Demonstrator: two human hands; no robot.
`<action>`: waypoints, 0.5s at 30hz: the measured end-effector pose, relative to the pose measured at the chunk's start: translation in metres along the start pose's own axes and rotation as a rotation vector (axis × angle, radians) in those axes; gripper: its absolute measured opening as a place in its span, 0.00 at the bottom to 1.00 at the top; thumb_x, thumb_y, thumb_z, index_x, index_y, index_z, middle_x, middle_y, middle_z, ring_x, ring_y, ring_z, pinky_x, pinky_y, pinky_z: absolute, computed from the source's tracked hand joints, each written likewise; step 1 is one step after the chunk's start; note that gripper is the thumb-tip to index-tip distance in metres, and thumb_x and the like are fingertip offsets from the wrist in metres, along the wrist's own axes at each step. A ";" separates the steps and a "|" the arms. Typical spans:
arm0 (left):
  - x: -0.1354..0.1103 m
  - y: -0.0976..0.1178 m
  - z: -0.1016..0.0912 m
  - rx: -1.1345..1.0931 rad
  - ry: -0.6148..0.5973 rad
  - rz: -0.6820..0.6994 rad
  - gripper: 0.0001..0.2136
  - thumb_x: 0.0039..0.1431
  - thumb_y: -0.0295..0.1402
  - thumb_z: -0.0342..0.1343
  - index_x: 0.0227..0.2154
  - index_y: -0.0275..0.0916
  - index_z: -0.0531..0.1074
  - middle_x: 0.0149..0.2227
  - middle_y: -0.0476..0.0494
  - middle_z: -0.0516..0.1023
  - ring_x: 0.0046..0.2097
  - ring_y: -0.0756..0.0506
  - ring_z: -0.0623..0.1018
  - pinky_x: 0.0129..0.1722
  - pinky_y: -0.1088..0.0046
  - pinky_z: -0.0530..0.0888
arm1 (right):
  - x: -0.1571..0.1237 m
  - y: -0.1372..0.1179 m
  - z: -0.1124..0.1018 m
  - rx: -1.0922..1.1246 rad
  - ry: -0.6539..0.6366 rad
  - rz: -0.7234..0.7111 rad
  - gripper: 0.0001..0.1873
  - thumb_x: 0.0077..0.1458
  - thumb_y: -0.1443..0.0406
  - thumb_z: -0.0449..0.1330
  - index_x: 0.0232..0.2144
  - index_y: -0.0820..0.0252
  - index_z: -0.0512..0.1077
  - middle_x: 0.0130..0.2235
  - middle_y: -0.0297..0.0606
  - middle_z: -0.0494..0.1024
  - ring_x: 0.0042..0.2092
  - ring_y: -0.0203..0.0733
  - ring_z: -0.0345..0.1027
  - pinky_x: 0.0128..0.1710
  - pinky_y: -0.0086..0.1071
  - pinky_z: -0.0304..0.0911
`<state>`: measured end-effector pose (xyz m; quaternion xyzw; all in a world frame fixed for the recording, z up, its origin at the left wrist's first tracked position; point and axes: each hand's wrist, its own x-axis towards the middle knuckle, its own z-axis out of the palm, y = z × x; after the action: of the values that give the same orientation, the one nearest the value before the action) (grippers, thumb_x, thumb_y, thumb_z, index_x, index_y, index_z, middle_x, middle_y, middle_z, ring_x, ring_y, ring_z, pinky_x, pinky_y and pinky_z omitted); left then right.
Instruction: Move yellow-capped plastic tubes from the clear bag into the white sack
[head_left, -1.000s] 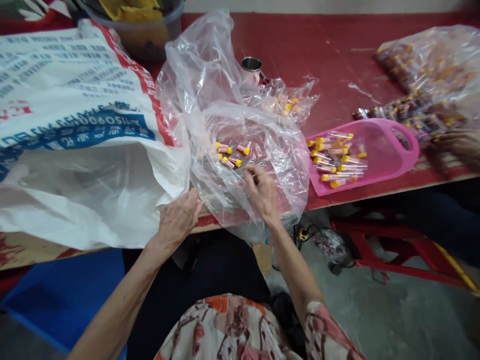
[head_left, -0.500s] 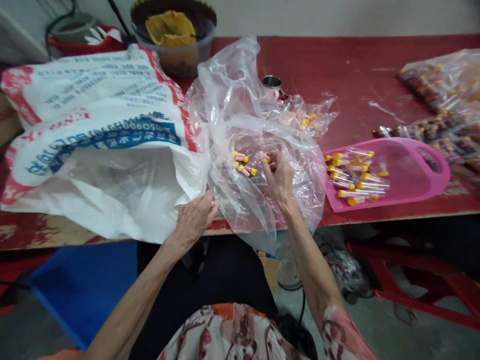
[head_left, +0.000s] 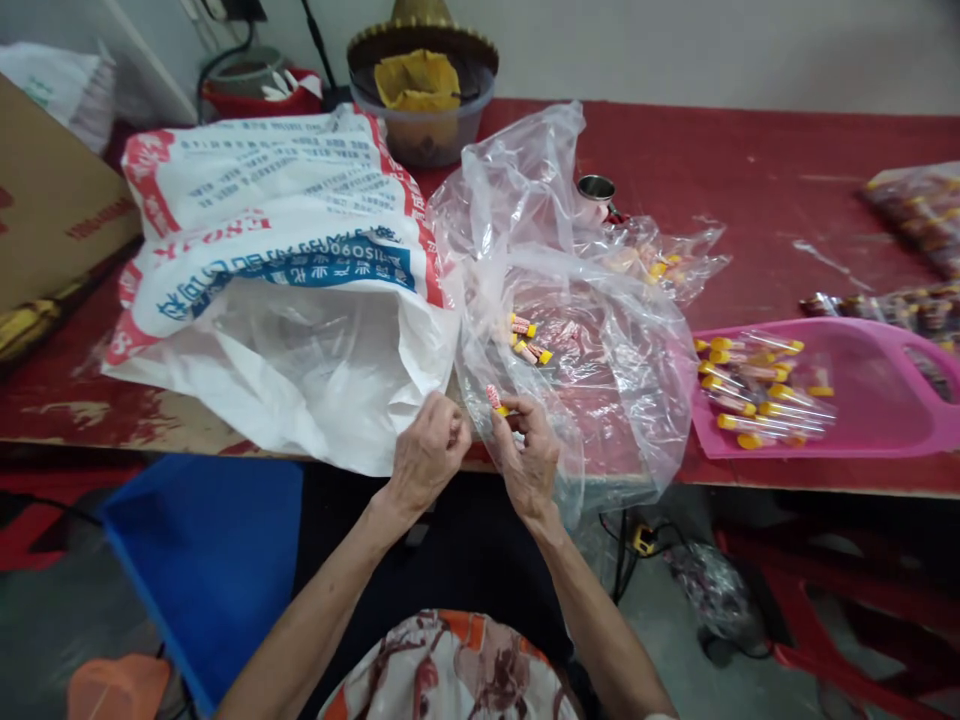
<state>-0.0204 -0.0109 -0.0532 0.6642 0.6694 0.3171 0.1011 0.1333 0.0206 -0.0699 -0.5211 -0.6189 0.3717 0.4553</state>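
Red table (head_left: pixel 750 170) by pale wall (head_left: pixel 675 50); right hand (head_left: pixel 529 455) holds a tube (head_left: pixel 493 398).

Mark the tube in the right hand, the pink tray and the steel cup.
tube (head_left: pixel 493 397): head view, pink body above the fingertips
pink tray (head_left: pixel 885 400): head view, bare floor
steel cup (head_left: pixel 596 187): head view, open top

The sack (head_left: pixel 285 290) is spread over the left of the tabletop (head_left: pixel 750 160), and the plastic bag (head_left: pixel 600 330) is laid just right of it, touching. A few tubes (head_left: pixel 525 338) are seen inside that bag. Further right, the tray (head_left: pixel 877 390) is set at the near edge, with more tubes (head_left: pixel 757 390) piled in its left half. Behind the sack a bowl (head_left: pixel 442 125) is placed, and behind the bag a cup (head_left: pixel 598 190). A crate (head_left: pixel 210 550) is tucked below.
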 end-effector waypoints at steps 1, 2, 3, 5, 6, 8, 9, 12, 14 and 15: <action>-0.003 -0.002 0.001 0.005 -0.057 -0.008 0.04 0.67 0.26 0.50 0.36 0.42 0.64 0.35 0.49 0.71 0.36 0.48 0.75 0.34 0.75 0.71 | -0.001 0.001 0.002 -0.007 -0.005 0.001 0.18 0.69 0.51 0.58 0.46 0.58 0.75 0.39 0.39 0.79 0.35 0.39 0.73 0.38 0.32 0.71; -0.005 -0.004 0.002 0.007 -0.112 -0.012 0.04 0.66 0.25 0.50 0.36 0.42 0.65 0.35 0.49 0.71 0.36 0.48 0.75 0.34 0.74 0.70 | -0.003 0.001 0.005 -0.016 -0.011 -0.001 0.18 0.70 0.51 0.58 0.46 0.59 0.75 0.40 0.40 0.80 0.35 0.39 0.73 0.39 0.32 0.72; -0.006 -0.007 0.002 0.005 -0.146 -0.012 0.05 0.65 0.25 0.49 0.37 0.42 0.65 0.35 0.49 0.72 0.36 0.48 0.76 0.33 0.74 0.70 | -0.004 0.002 0.007 -0.023 -0.017 -0.006 0.18 0.70 0.50 0.57 0.45 0.59 0.75 0.41 0.40 0.80 0.35 0.39 0.73 0.39 0.32 0.72; -0.005 -0.012 0.000 -0.013 -0.119 -0.004 0.07 0.64 0.24 0.49 0.41 0.41 0.68 0.38 0.48 0.74 0.37 0.48 0.77 0.35 0.74 0.72 | -0.005 0.004 0.012 -0.029 -0.022 -0.027 0.19 0.71 0.50 0.57 0.45 0.59 0.76 0.41 0.41 0.80 0.35 0.39 0.73 0.38 0.33 0.72; -0.004 -0.013 -0.002 -0.023 -0.064 -0.003 0.09 0.64 0.24 0.48 0.43 0.41 0.68 0.39 0.47 0.75 0.38 0.48 0.77 0.37 0.73 0.73 | -0.005 0.004 0.013 -0.029 -0.016 -0.043 0.19 0.71 0.50 0.57 0.45 0.59 0.76 0.41 0.41 0.80 0.35 0.39 0.73 0.37 0.33 0.72; -0.004 -0.012 -0.006 -0.029 0.049 -0.013 0.10 0.65 0.25 0.48 0.45 0.41 0.69 0.39 0.46 0.75 0.39 0.47 0.78 0.40 0.73 0.75 | -0.005 0.004 0.015 -0.039 -0.001 -0.082 0.20 0.72 0.49 0.56 0.45 0.59 0.76 0.40 0.41 0.81 0.35 0.40 0.74 0.36 0.32 0.73; -0.005 -0.011 -0.007 -0.018 0.089 -0.021 0.09 0.65 0.25 0.49 0.44 0.41 0.69 0.38 0.46 0.76 0.38 0.47 0.79 0.40 0.73 0.76 | -0.005 0.005 0.015 -0.048 0.008 -0.107 0.21 0.72 0.49 0.55 0.45 0.58 0.77 0.40 0.41 0.81 0.35 0.41 0.75 0.35 0.32 0.73; -0.012 -0.014 0.003 0.085 -0.012 -0.012 0.07 0.59 0.23 0.50 0.34 0.44 0.67 0.30 0.46 0.75 0.31 0.45 0.78 0.31 0.72 0.75 | -0.009 0.021 0.020 -0.084 0.012 -0.214 0.22 0.73 0.48 0.52 0.45 0.55 0.78 0.38 0.40 0.83 0.35 0.44 0.79 0.35 0.33 0.75; -0.012 -0.027 0.014 0.138 -0.121 -0.019 0.10 0.56 0.23 0.53 0.37 0.45 0.70 0.32 0.44 0.78 0.34 0.44 0.80 0.34 0.70 0.78 | -0.012 0.042 0.036 -0.084 0.037 -0.347 0.24 0.72 0.46 0.51 0.43 0.51 0.80 0.36 0.39 0.83 0.34 0.45 0.80 0.32 0.33 0.75; -0.009 -0.036 0.019 0.158 -0.127 -0.043 0.12 0.53 0.23 0.55 0.39 0.46 0.72 0.35 0.43 0.79 0.36 0.43 0.82 0.36 0.69 0.80 | -0.012 0.052 0.046 -0.090 0.072 -0.379 0.24 0.72 0.46 0.50 0.43 0.49 0.81 0.38 0.41 0.84 0.36 0.47 0.81 0.33 0.35 0.76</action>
<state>-0.0387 -0.0115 -0.0904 0.6744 0.6986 0.2183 0.0972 0.1056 0.0193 -0.1354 -0.4280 -0.7052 0.2324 0.5153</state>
